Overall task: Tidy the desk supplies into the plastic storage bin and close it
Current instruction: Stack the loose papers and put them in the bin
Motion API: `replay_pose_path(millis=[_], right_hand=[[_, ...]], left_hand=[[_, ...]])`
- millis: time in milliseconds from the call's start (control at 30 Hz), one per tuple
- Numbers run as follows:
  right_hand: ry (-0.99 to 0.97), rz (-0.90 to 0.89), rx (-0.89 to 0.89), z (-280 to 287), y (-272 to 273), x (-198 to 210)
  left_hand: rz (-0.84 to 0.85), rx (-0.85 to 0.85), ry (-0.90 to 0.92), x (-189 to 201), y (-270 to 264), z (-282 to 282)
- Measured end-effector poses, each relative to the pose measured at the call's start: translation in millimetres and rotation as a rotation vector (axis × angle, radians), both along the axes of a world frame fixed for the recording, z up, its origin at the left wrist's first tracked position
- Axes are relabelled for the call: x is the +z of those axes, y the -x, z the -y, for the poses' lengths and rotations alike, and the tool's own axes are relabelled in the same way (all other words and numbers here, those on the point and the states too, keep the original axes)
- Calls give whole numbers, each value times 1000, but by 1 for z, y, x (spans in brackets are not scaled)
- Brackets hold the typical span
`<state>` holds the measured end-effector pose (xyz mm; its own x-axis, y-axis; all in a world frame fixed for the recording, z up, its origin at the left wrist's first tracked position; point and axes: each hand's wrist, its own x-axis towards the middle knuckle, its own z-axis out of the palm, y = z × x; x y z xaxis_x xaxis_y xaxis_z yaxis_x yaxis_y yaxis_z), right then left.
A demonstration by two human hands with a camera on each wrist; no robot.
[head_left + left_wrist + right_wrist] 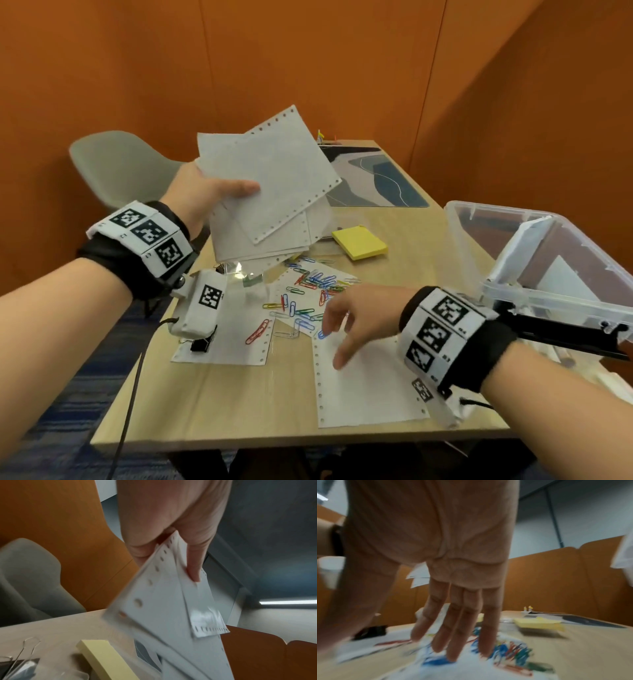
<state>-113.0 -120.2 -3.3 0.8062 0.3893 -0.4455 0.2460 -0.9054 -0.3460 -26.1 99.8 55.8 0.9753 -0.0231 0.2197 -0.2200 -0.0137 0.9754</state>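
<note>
My left hand [205,197] holds a fanned stack of white perforated sheets [270,192] raised above the desk, thumb on top; the left wrist view shows the same sheets [164,601] pinched between thumb and fingers. My right hand [346,322] hovers open, fingers spread and pointing down, over a loose sheet [366,387] and the coloured paper clips [308,294]; in the right wrist view its fingertips [452,654] are just above blurred clips [510,651]. The clear plastic bin [555,274] stands open at the right with paper inside.
A yellow sticky-note pad [359,242] lies mid-desk. A black binder clip [202,342] sits on another sheet [236,339] at the left. A patterned mat [380,178] covers the far end of the desk. A grey chair [120,168] stands beyond the left edge.
</note>
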Motion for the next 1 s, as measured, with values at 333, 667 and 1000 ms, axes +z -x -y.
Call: replay_pose_path(millis=[333,667,1000], right_hand=[[297,44,364,-12,1,-17],[447,354,610,-31,-3,-12],[380,458,634,-34,-20,-22]], left_hand=[[-27,-57,-23,-6,9,9],[-49,-61,34,-2,16,7],[-43,-34,109,5,22,-8]])
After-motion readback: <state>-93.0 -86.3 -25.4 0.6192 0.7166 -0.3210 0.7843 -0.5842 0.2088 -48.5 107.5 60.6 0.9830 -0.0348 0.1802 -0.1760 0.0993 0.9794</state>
